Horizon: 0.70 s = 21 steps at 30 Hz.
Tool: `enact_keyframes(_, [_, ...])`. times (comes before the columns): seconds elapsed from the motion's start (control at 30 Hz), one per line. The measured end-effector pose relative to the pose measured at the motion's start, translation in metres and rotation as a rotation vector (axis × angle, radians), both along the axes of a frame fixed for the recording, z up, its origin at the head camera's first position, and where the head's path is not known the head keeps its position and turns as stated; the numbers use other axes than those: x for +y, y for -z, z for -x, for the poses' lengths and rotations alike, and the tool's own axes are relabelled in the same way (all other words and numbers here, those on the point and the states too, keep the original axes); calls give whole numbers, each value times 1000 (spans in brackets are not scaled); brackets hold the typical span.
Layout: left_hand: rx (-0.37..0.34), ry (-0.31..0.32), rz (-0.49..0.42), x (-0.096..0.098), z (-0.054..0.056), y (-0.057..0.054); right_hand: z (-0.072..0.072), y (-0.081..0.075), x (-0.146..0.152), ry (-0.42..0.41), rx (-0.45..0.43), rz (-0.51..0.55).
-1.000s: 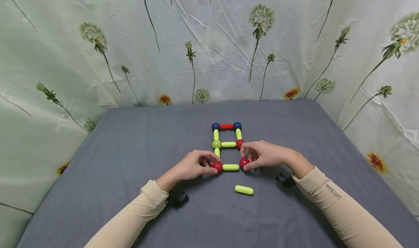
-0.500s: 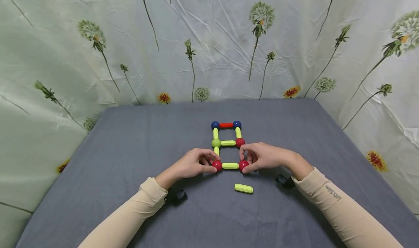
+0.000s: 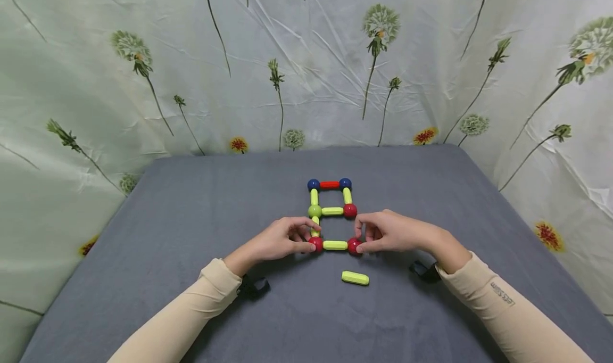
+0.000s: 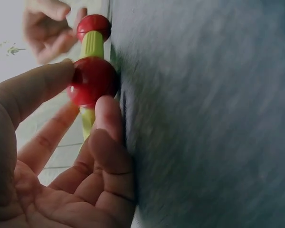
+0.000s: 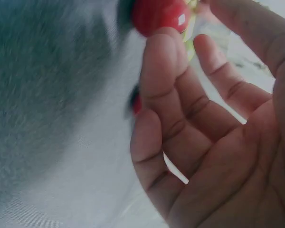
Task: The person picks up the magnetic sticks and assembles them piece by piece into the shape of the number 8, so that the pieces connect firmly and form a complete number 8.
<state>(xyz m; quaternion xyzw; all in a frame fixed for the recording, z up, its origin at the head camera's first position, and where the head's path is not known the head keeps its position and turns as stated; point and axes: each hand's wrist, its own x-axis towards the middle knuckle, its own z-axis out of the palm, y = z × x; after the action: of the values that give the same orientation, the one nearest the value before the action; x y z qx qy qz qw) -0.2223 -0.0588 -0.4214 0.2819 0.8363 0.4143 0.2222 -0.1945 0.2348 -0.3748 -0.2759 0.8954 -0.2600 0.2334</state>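
A flat frame of balls and rods lies on the grey cloth. My left hand point(image 3: 282, 239) holds the front-left red ball point(image 4: 94, 81), thumb on one side and fingertips on the other. A yellow-green rod point(image 3: 335, 245) joins that ball to the front-right red ball point(image 3: 354, 246). My right hand point(image 3: 397, 232) is beside this second ball, its fingers loosely bent and spread, thumb tip right at the ball's edge. In the right wrist view a fingertip overlaps the ball's edge point(image 5: 159, 16), and the palm is bare. Another yellow-green rod point(image 3: 315, 225) runs back from the left ball, partly behind my fingers.
A loose yellow-green rod point(image 3: 355, 278) lies in front of the frame. Farther back are a green ball point(image 3: 314, 211), a third red ball point(image 3: 350, 210), two blue balls point(image 3: 313, 184) and a red rod point(image 3: 329, 185). A flower-printed curtain point(image 3: 325, 102) hangs behind the table.
The front-right red ball has moved left against the end of the front rod, closing the gap there. My right hand has since loosened and drawn slightly right; the left stays on its ball.
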Motion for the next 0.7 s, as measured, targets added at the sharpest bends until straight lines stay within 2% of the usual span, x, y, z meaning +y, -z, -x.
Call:
enact_keyframes(0.17, [-3, -16, 10, -4, 8, -5, -20, -6, -9, -83, 11, -14])
enact_keyframes(0.33, [17, -58, 23, 0, 17, -7, -35, -5, -21, -113, 15, -63])
enact_keyframes(0.5, [12, -49, 31, 5, 20, -4, -40, 3, -31, -121, 24, -128])
enact_keyframes(0.7, [20, -30, 28, 10, 24, -2, -39, 7, -31, -118, -16, -109])
